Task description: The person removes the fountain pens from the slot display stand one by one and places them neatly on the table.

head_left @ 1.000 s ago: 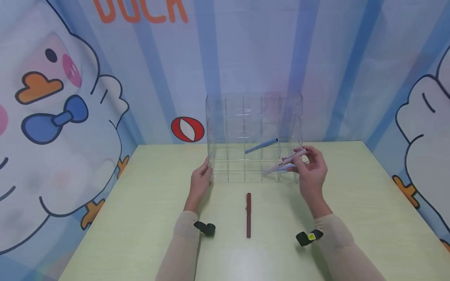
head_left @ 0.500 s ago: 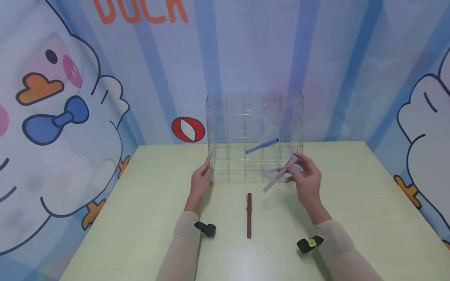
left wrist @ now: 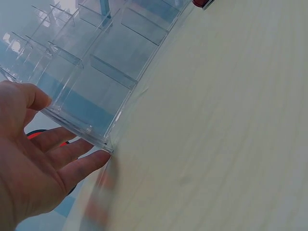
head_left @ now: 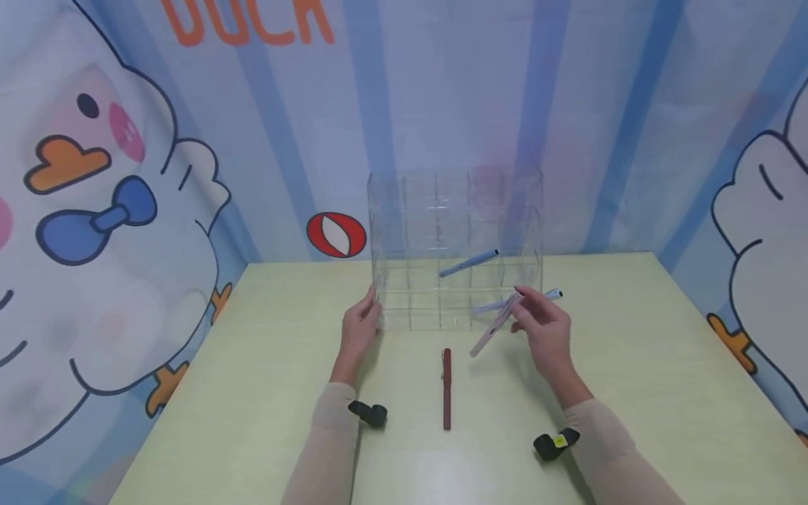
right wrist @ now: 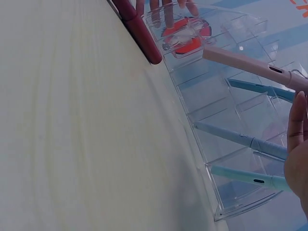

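A clear acrylic rack (head_left: 423, 280) with a grid of compartments stands on the table. My left hand (head_left: 361, 326) holds its left side, thumb (left wrist: 36, 96) at the near edge and fingers along the outer wall. My right hand (head_left: 548, 331) pinches a pale pink pen (head_left: 489, 337) near one end, in front of the rack's lower right; its other end slants down to the left. Behind that hand, a light blue pen (right wrist: 240, 139) and a mint green pen (right wrist: 240, 175) lie in the rack's low compartments. A blue pen (head_left: 468, 263) rests slanted one row higher.
A dark red pen (head_left: 447, 389) lies on the pale table (head_left: 284, 337) in front of the rack, between the forearms. A printed cloth backdrop (head_left: 429, 91) with duck figures rises behind and at both sides.
My right hand has drawn the pale pink pen out of the rack's lower right, toward me and to the left, tipping it steeper. The left hand keeps its place on the rack.
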Demonstrator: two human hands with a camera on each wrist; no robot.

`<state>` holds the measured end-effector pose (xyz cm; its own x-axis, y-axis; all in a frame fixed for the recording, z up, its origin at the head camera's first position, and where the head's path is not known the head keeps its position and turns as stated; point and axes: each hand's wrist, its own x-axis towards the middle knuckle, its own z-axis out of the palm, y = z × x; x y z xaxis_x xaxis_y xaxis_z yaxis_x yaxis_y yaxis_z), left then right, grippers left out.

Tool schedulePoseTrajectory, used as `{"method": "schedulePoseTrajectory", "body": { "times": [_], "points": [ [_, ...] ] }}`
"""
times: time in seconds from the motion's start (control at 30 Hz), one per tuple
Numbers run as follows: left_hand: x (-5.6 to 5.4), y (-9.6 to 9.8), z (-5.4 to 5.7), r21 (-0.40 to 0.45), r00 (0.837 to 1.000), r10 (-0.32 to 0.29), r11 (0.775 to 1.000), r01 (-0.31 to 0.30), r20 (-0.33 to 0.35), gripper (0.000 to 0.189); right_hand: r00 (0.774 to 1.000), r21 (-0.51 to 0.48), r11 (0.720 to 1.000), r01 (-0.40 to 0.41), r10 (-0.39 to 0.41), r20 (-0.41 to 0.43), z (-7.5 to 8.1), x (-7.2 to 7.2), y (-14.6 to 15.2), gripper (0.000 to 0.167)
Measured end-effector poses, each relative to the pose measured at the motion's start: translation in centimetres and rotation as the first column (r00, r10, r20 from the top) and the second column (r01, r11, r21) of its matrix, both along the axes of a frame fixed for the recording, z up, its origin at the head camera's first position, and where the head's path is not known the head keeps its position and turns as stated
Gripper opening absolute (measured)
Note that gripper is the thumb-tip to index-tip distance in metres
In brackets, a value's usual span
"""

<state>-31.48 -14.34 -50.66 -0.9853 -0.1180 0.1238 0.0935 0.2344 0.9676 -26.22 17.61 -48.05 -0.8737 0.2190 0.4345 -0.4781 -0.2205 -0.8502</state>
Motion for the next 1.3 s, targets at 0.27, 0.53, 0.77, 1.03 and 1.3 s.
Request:
{"method": "schedulePoseTrajectory", "body": {
  "times": [0.27, 0.53, 0.77, 1.03, 1.3],
  "points": [
    [0.0, -0.2, 0.0, 0.005, 1.000, 0.003, 1.000, -0.003, -0.009, 0.046, 0.996, 0.051, 0.998, -0.031, 0.027, 0.088, -0.6, -0.4, -0.3, 0.032],
    [0.0, -0.2, 0.0, -0.003, 1.000, 0.007, 1.000, -0.007, -0.005, 0.047, 0.973, 0.180, 0.977, -0.118, 0.077, 0.219, -1.4, -0.3, -0.7, 0.036],
    [0.0, -0.2, 0.2, -0.001, 1.000, 0.005, 1.000, -0.005, -0.006, 0.047, 0.940, 0.267, 0.945, -0.188, 0.095, 0.327, -1.8, -0.3, -1.3, 0.037],
    [-0.1, -0.1, 0.2, 0.011, 1.000, -0.004, 1.000, 0.005, -0.009, 0.047, 0.908, 0.359, 0.905, -0.231, 0.068, 0.413, -1.9, -0.2, -2.2, 0.037],
    [-0.1, -0.1, 0.0, 0.006, 1.000, -0.006, 1.000, 0.006, 0.002, 0.047, 0.848, 0.408, 0.874, -0.263, 0.008, 0.529, -1.8, 0.1, -2.9, 0.038]
  ]
}}
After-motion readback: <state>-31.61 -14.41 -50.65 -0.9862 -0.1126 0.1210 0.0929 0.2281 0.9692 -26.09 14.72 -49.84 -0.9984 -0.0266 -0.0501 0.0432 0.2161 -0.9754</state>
